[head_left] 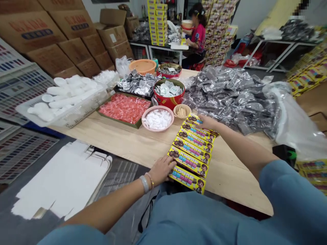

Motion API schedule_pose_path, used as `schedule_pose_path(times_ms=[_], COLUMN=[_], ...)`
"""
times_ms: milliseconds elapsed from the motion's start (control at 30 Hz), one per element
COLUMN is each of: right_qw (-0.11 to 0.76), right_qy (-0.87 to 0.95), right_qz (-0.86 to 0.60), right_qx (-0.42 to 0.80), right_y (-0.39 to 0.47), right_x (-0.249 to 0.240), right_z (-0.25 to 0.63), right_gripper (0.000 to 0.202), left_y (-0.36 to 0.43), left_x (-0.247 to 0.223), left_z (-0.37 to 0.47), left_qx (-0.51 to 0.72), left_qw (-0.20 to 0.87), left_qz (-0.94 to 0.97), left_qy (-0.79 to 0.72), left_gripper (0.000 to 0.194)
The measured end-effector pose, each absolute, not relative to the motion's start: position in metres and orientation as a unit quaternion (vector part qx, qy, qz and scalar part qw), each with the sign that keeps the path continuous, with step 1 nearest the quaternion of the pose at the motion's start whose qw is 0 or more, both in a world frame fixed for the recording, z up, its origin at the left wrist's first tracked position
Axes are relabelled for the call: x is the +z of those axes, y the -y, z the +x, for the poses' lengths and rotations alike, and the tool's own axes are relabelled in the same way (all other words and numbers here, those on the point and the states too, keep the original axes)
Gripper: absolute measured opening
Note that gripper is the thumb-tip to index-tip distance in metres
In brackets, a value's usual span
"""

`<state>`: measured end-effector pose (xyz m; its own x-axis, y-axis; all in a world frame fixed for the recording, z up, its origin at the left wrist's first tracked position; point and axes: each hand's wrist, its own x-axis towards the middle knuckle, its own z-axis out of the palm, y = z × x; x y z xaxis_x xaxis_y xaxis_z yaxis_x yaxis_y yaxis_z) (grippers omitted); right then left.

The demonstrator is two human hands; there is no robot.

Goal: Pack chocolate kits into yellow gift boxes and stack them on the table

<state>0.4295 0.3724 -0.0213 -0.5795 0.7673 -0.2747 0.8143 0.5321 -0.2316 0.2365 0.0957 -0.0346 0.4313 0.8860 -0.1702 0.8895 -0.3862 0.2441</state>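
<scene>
1. The left hand presses, fingers curled, on the near end of the yellow boxes, rowed on the desk.
2. The right hand rests on the row's far end, beside the toothpick bowl; its grip I can't tell.

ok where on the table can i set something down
The table is bare left of the yellow boxes, nearer than the red packets and pink basket, and right of the boxes, beneath the right arm. Its far side is crowded.
</scene>
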Motion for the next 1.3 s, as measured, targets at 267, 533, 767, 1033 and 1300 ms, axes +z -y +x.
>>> schedule_pose_path(times_ms=[267,533,767,1033,1300], right_qw=[0.038,0.053,0.047,0.048,0.052], right_qy=[-0.873,-0.863,-0.866,-0.861,-0.867], right_qz=[0.459,0.472,0.47,0.479,0.457], right_qx=[-0.161,-0.172,-0.166,-0.162,-0.194], right_y=[-0.369,-0.375,-0.373,-0.378,-0.38], right_x=[-0.023,-0.019,-0.023,-0.019,-0.017], right_z=[0.429,0.427,0.429,0.427,0.423], right_gripper=[0.07,0.071,0.073,0.072,0.076], left_y=[-0.159,-0.185,-0.211,-0.236,-0.234], left_x=[-0.013,-0.017,-0.019,-0.033,-0.015], left_z=[0.226,0.233,0.232,0.233,0.224], left_qx=[0.06,-0.057,-0.01,0.03,0.039], left_qw=[0.173,0.192,0.25,0.195,0.245], left_qz=[0.887,0.914,0.912,0.919,0.903], left_qy=[-0.425,-0.352,-0.326,-0.342,-0.35], left_gripper=[0.029,0.052,0.029,0.041,0.03])
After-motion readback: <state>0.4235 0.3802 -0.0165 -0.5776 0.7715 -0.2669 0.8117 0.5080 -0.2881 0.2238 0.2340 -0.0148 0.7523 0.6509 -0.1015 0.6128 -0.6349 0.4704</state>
